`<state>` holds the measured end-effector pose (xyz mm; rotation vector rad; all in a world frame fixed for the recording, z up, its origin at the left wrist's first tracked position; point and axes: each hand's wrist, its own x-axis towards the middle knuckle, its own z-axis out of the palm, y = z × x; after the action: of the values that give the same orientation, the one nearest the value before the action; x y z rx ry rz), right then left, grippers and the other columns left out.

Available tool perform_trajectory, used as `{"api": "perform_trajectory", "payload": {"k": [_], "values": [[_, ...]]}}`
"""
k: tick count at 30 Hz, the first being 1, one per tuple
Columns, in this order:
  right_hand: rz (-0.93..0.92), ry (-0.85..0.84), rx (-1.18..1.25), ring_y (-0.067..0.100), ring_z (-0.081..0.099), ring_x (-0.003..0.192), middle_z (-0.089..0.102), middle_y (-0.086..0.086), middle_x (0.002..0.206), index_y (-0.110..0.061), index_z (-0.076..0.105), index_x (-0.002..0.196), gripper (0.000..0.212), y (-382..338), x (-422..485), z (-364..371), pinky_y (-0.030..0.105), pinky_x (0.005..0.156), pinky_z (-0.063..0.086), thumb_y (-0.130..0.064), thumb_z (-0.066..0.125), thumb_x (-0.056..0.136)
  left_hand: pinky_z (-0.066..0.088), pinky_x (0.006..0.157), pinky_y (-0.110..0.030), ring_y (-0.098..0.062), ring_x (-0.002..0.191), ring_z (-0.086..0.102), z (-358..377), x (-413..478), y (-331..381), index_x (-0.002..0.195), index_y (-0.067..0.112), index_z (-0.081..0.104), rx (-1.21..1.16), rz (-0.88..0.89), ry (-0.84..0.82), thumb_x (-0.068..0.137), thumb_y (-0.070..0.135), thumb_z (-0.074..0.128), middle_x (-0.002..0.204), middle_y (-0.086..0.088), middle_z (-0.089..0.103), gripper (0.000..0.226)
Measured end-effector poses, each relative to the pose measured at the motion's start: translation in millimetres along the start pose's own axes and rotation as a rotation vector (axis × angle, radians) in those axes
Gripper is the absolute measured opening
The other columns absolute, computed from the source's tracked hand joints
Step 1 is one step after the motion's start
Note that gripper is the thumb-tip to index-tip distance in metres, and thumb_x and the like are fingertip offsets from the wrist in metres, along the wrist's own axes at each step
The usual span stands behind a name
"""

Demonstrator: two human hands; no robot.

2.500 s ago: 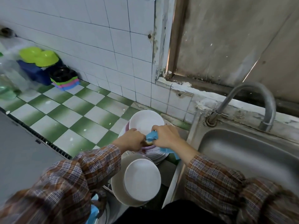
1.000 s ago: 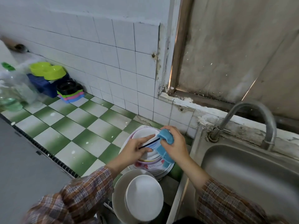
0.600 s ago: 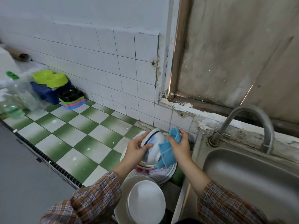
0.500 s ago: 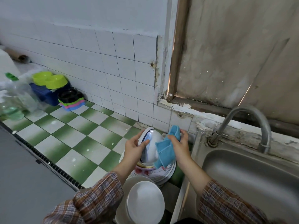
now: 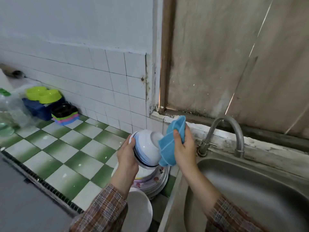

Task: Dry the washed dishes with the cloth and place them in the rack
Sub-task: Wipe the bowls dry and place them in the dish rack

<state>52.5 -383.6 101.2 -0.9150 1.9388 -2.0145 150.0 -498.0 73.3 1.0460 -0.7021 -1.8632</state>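
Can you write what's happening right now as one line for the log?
step: drying | left hand: holds white bowl on its side | right hand: presses blue cloth on bowl's base | rack: not seen

This is a plain home kitchen, worn with use. A steel sink (image 5: 250,190) sits in the counter with a curved metal tap (image 5: 224,131) behind it. The counter (image 5: 70,158) is laid in green and white checked tiles, and white tiles (image 5: 100,81) cover the wall below bare paint. A stack of plates (image 5: 155,180) stands by the sink, and coloured plastic tubs (image 5: 45,96) crowd the far corner. The wall edge by the frame is chipped and stained.
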Motion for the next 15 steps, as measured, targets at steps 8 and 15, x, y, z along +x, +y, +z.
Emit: {"api": "perform_trajectory", "payload": {"k": [8,15], "values": [[-0.368,-0.236,-0.538,0.004,0.013,0.146,0.029,-0.01,0.151,-0.013,0.036,0.148,0.077,-38.1,-39.0,-76.6,0.04,0.121,0.018,-0.066,0.022,0.095,0.057,0.074,-0.033,-0.018,0.079,0.067,66.6,-115.4,6.8,0.12,0.007,0.063,-0.179,0.112,-0.127,0.097,0.008,0.052,0.099,-0.008,0.071,0.025],[-0.779,0.027,-0.547,0.024,0.014,0.149,0.033,-0.004,0.155,-0.021,0.033,0.144,0.049,-75.7,-55.1,-162.2,0.048,0.119,0.018,-0.047,0.032,0.103,0.045,0.103,-0.052,-0.037,0.115,0.06,109.2,-199.0,-22.5,0.12,0.009,0.064,-0.236,0.005,-0.412,0.097,0.018,0.047,0.122,-0.019,0.065,0.029]]}}
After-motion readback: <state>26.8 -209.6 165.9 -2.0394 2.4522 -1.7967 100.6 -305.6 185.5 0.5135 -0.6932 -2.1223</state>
